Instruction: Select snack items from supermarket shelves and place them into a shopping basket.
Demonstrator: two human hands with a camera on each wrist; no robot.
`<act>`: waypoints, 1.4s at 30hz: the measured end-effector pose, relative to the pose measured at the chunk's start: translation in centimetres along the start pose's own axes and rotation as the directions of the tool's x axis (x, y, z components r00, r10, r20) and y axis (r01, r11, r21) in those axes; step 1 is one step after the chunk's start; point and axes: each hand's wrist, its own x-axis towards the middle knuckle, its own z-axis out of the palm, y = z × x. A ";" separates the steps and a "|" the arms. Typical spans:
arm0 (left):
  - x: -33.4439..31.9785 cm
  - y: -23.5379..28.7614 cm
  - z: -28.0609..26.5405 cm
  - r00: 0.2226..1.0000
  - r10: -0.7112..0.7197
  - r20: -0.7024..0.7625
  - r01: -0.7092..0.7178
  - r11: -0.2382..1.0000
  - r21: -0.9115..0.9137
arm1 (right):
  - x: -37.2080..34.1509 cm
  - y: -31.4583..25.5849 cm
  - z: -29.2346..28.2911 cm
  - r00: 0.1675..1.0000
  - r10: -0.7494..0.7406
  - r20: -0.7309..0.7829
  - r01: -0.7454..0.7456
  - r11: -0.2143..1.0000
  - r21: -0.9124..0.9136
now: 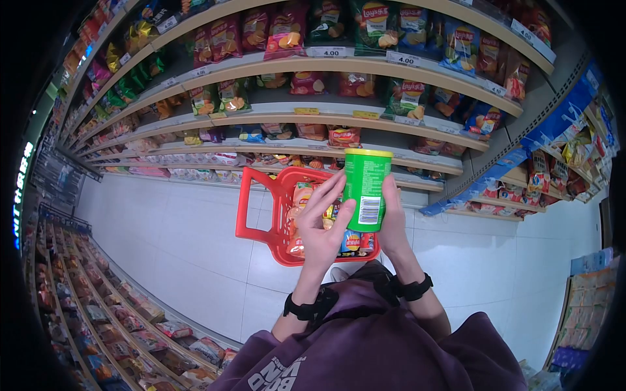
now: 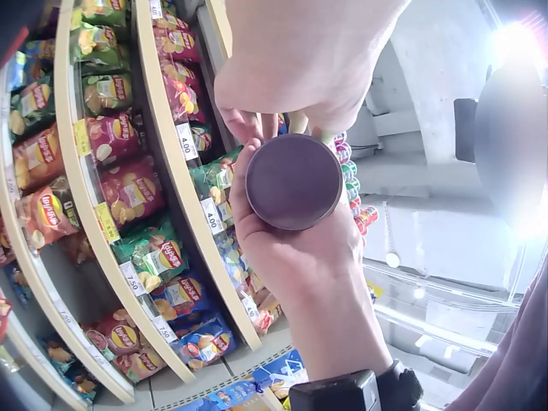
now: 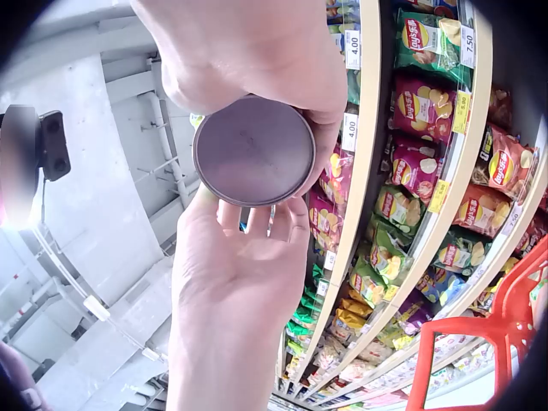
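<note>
A green canister [image 1: 369, 186] with a yellow lid is held upright in front of the body, over the basket. Its barcode and printed text face the head camera. My left hand [image 1: 319, 225] holds it from the left, with the thumb on the front edge and the fingers towards the back. On the other side, my right hand [image 1: 394, 218] grips it, mostly hidden behind the canister. Both wrist views show the canister's round bottom [image 2: 294, 181] between the two hands. Below is a red shopping basket [image 1: 242, 207] with several snack bags [image 1: 297, 242] inside.
Curved shelves [image 1: 293, 67] of chip bags with price tags stand ahead. More snack shelves [image 1: 107, 313] run along the left, and a rack of bags [image 1: 548, 173] stands at the right. Pale floor tiles [image 1: 189, 247] lie between them.
</note>
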 end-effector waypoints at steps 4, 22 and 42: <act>-0.3 0.8 0.3 0.999 0.029 0.032 -0.031 0.998 0.051 | -0.1 -0.1 -0.5 0.996 0.082 -0.020 -0.079 0.992 0.103; -1.1 -0.2 -0.5 0.999 -0.018 0.034 0.014 0.992 0.126 | -0.9 -1.1 0.1 0.945 -0.239 0.223 0.276 0.949 -0.154; -1.3 1.4 4.5 0.892 0.286 0.351 -0.395 0.871 0.292 | -0.5 -3.0 -4.5 0.995 -0.102 -0.014 0.099 0.921 0.376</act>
